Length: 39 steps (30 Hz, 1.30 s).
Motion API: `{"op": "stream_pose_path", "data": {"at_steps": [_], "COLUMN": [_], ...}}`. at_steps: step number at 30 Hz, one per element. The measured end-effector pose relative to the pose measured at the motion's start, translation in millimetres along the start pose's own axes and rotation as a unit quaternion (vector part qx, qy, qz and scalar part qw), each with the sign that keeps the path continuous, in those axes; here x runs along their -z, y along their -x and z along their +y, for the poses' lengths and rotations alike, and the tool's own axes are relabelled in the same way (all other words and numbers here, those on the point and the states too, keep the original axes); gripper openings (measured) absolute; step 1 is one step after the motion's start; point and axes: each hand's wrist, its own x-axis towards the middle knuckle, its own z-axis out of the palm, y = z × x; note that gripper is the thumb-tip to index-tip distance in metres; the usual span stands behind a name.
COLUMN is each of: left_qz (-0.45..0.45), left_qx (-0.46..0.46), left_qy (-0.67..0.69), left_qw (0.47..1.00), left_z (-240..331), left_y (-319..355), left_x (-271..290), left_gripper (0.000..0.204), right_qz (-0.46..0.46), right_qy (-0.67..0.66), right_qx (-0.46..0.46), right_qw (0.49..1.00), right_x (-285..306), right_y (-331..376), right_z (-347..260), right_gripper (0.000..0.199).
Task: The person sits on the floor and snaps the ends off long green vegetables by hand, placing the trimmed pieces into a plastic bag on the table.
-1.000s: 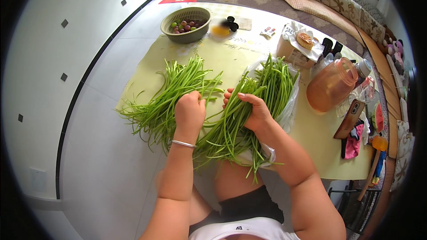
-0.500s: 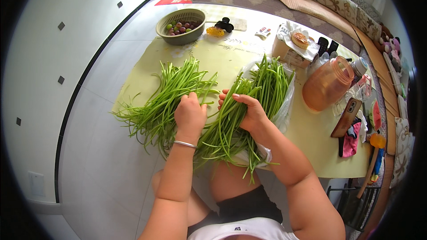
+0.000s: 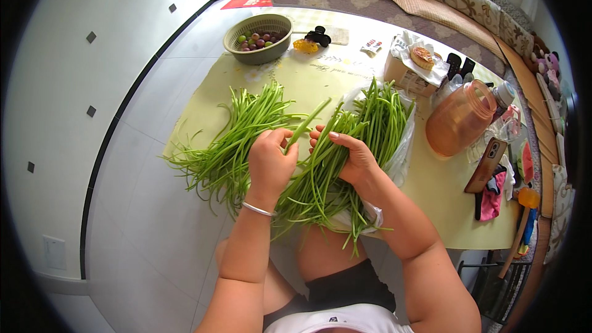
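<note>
On the left part of the pale yellow-green worktop lies a loose pile of green stalks, fanned out with its thin ends trailing over the near left edge above the white tiled floor. Beyond it, near the far left corner, stands a green woven basket with small round fruits inside. The left hand, a thin bangle at its wrist, rests just beside that pile, its fingers curled shut around a single green stalk that slants up and to the right between the two hands. The right hand lies close against it, fingers bent and grasping the top of a second bundle of stalks. This bundle rests on a clear plastic bag, its far tips pointing toward the sofa and its near ends hanging over the worktop's front edge above the person's knees. Further right stands an orange plastic jug with a white cap, behind it a cardboard box with a pastry on top. At the right edge a phone lies beside a pink cloth.
</note>
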Motion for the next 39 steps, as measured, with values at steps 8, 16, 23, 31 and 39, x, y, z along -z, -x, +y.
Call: {"op": "stream_pose_path", "data": {"at_steps": [8,16,23,31,39], "left_qz": [-0.121,-0.083,-0.112,0.006,0.055], "left_qx": [-0.081,-0.052,-0.028,0.011,-0.074], "left_qy": [0.085,0.06,-0.212,-0.219,-0.134], "left_qw": [0.986,0.993,0.97,0.976,0.987], "left_z": [14,3,-39,-24,21], "left_y": [5,-9,0,-4,8], "left_x": [6,29,15,5,-14], "left_gripper": [0.019,0.008,0.01,0.003,0.01], "right_qz": [-0.001,0.021,0.012,0.014,0.054], "right_qy": [-0.02,0.006,0.001,-0.015,0.027], "right_qx": [0.002,0.028,0.005,0.002,-0.008], "right_qw": [1.0,0.999,1.0,1.0,0.998], "right_x": [-10,-9,-7,-2,-8], "right_y": [4,5,2,0,3], "right_z": [0,1,1,1,-1], "right_gripper": [0.052,0.04,0.04,0.04,0.036]}}
